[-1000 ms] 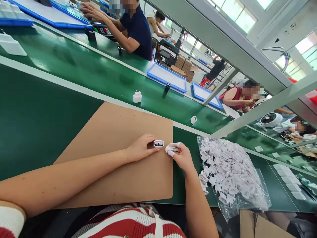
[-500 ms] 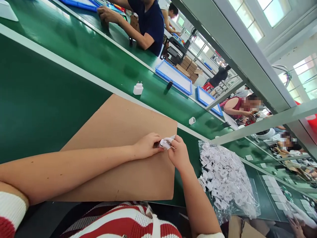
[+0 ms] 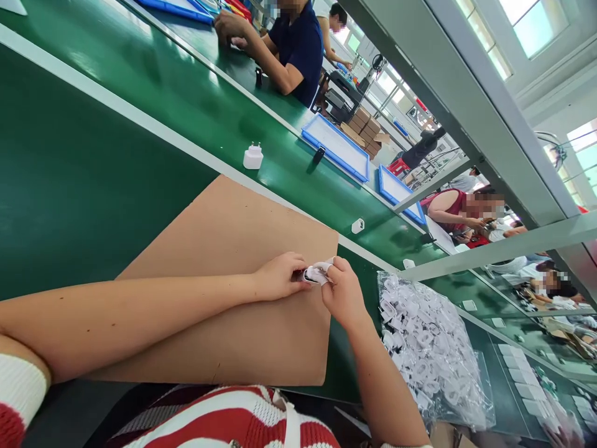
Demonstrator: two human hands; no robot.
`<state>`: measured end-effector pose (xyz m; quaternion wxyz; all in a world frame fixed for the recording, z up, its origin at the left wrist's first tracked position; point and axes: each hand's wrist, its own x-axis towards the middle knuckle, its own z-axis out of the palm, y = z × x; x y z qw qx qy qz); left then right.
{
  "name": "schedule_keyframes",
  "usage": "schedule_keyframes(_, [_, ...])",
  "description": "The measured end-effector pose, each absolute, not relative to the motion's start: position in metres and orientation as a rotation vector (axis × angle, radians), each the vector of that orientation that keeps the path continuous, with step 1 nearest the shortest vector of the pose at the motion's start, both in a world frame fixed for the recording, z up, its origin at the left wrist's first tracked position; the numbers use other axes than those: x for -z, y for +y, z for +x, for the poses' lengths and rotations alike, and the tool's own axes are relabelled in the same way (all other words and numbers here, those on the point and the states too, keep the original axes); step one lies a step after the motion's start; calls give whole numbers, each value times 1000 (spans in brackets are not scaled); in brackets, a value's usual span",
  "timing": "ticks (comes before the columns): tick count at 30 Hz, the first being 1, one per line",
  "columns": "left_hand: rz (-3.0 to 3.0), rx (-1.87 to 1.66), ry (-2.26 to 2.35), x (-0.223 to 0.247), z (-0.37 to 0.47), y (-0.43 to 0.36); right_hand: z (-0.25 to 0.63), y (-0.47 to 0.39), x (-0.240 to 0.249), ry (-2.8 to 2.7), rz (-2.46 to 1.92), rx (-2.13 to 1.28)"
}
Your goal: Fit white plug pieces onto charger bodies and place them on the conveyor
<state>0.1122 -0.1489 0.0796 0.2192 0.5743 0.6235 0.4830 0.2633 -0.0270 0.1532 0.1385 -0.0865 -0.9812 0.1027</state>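
white casing [image 3: 306, 274] mostly hidden by left hand [image 3: 280, 276]

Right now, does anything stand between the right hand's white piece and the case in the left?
Nothing visible. The right hand holds the white piece up to the case; whether they touch is unclear.

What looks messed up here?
Nothing clearly stands out. The white charger plug stands prongs-up, and the jumbled white plastic parts lie in a clear plastic bag. The pieces between the left hand and right hand are too small to check for damage.
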Motion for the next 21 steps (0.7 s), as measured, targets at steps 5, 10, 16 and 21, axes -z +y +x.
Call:
schedule_keyframes(5, [1586,-1332,1727,-80,113,-150,261,-26,-148,-2888,-234,-289])
schedule_keyframes(10, [1577,-1344,1750,-79,114,-150,257,-27,-148,-2924,-309,-256])
schedule_keyframes(16, [1529,-1352,1840,-81,120,-149,259,-39,-126,-2599,-681,-663])
schedule_keyframes(21, [1451,-1238,1843,-94,113,-140,306,-53,-120,-2325,-774,-721])
